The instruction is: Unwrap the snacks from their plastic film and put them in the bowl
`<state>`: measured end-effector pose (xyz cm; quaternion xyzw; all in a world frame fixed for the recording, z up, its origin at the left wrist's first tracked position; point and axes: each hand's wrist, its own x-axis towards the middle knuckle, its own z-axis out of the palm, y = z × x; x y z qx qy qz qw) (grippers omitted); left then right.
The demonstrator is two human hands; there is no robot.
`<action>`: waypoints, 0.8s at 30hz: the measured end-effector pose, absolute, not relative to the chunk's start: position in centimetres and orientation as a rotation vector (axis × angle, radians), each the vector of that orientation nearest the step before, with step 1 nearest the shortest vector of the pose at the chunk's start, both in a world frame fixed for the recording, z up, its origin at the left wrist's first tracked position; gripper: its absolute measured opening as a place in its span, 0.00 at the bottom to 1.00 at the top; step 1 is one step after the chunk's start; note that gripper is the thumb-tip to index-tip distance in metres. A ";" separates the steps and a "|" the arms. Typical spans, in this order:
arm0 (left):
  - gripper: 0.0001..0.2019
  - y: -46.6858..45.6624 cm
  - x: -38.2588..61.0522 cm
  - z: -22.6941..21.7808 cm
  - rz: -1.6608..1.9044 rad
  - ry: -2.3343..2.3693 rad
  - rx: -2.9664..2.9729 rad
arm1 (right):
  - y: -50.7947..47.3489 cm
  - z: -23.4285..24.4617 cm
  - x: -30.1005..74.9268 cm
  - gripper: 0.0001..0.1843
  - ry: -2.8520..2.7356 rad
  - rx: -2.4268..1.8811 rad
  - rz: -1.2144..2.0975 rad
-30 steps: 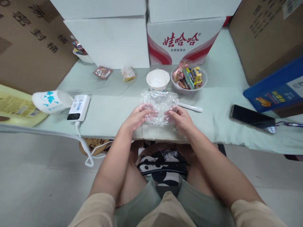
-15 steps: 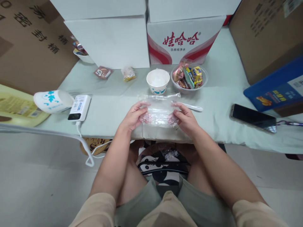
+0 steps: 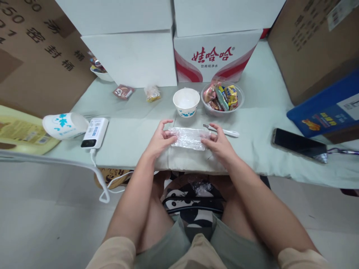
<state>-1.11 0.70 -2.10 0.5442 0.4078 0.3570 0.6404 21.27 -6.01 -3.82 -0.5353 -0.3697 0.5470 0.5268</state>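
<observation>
A clear, crinkled plastic bag or film (image 3: pixel 188 139), folded into a narrow strip, stretches between my hands just above the front part of the table. My left hand (image 3: pixel 160 141) pinches its left end between thumb and fingers, with the forefinger raised. At the right end, my right hand (image 3: pixel 220 144) grips it with the thumb in front. Beyond the film stands a white paper cup (image 3: pixel 187 106) with a blue leaf print. A white-handled tool (image 3: pixel 231 133) with a narrow grey tip lies behind my right fingers, partly covered by them.
A plastic bowl of wrapped snacks (image 3: pixel 223 106) stands beside the cup. Two small packets, one brown (image 3: pixel 123 92), lie further left. A power bank (image 3: pixel 95 133) and a tipped paper cup (image 3: pixel 63 125) are at left, a phone (image 3: pixel 300 145) at right. Cartons (image 3: pixel 215 59) line the back.
The film has become narrower, its far edge now folded down toward me. My fingers have shifted along its ends, and my left forefinger has lifted. The view has tilted slightly upward.
</observation>
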 end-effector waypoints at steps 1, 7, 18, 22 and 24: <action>0.34 0.8 -1.0 -2.0 0.829 0.927 1.238 | -6.0 -3.8 21.2 0.35 -0.889 -1.265 1.305; 0.27 0.9 0.2 -1.9 1.068 1.058 1.374 | -6.1 -3.2 21.0 0.09 -1.085 -1.387 0.948; 0.39 -0.9 5.1 -2.7 0.833 0.721 1.346 | -7.6 -2.3 21.4 0.09 -1.355 -1.213 0.831; 0.32 -1.4 6.2 -2.2 0.872 0.785 1.329 | -7.4 -2.5 21.2 0.15 -1.263 -1.124 0.992; 0.27 -1.5 6.9 -2.0 0.931 0.860 1.321 | -7.0 -2.8 21.4 0.16 -1.145 -1.224 0.941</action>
